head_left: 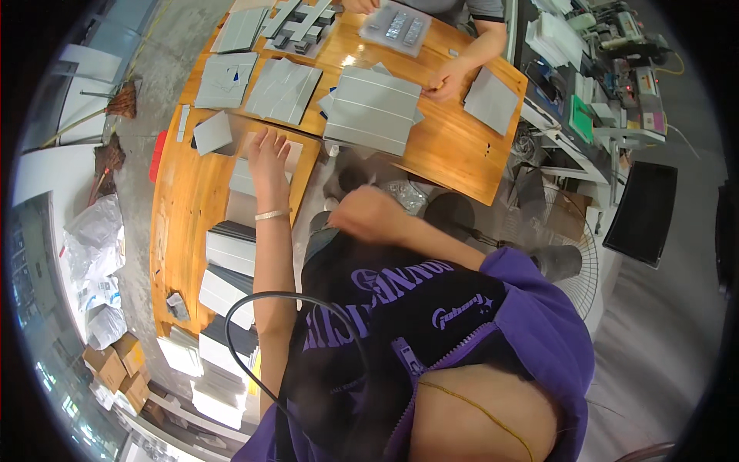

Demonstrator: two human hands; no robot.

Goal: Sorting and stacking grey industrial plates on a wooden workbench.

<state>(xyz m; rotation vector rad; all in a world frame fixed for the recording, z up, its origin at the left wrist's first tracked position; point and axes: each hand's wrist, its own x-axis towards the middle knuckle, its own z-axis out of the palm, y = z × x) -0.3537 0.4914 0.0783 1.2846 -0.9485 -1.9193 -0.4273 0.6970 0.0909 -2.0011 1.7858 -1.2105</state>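
Observation:
My left hand (268,160), with a bracelet at the wrist, reaches over the near part of the wooden table. Its fingers are stretched out and slightly apart above pale flat sheets (243,177), and I cannot tell whether they touch. Just beyond it lies a small grey square panel (213,132). My right hand (368,215) is near my body, off the table edge. It is blurred and its fingers are turned away, so what it holds, if anything, does not show. Past the hands lies a large grey panel with white lines (372,108), on top of other sheets.
Across the wooden table (454,165), a co-worker's hand (445,81) rests near a grey sheet (491,100). Stacked grey panels (282,90) and a clear tray of small parts (395,31) lie there. A wire fan (570,254) stands to my right.

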